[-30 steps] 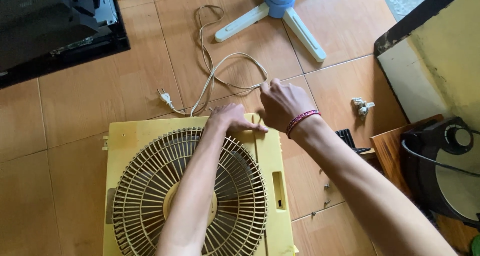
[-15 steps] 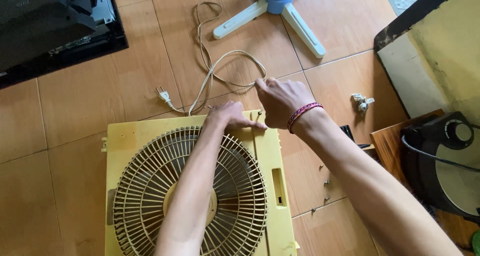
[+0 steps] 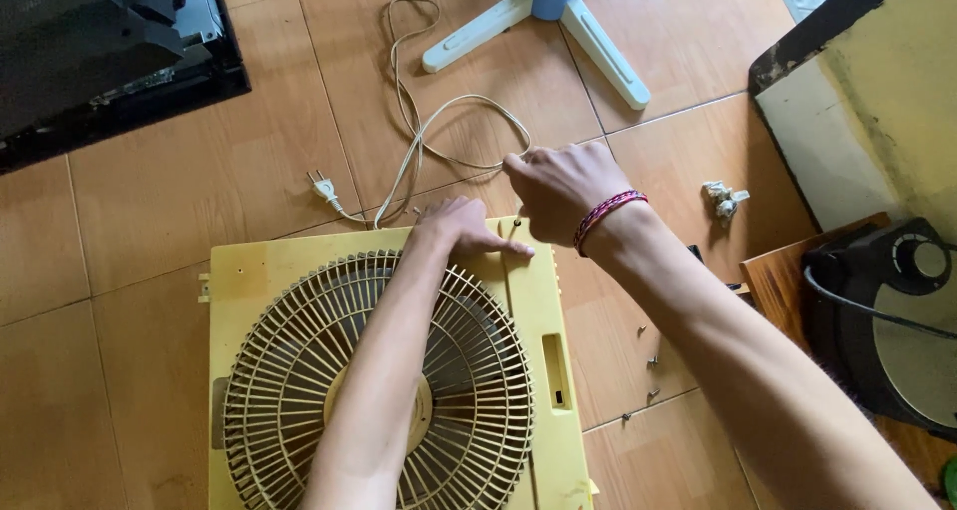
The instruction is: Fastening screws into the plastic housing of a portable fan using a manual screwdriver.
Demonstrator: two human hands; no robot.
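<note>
Yellow box fan point(image 3: 538, 301), left hand point(image 3: 459, 229) flat on it, right hand point(image 3: 558, 191) grip unclear.

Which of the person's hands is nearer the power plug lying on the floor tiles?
Left. The left hand rests on the yellow box fan's top edge, right of the plug; the right hand is farther right, above the fan's corner.

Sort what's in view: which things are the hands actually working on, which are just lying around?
In hand:
- yellow box fan, left hand pressing its top edge
- right hand at the same corner
- its cream cord

Lying about:
- blue-and-white fan stand
- black appliance
- loose screws
- crumpled scrap
</note>
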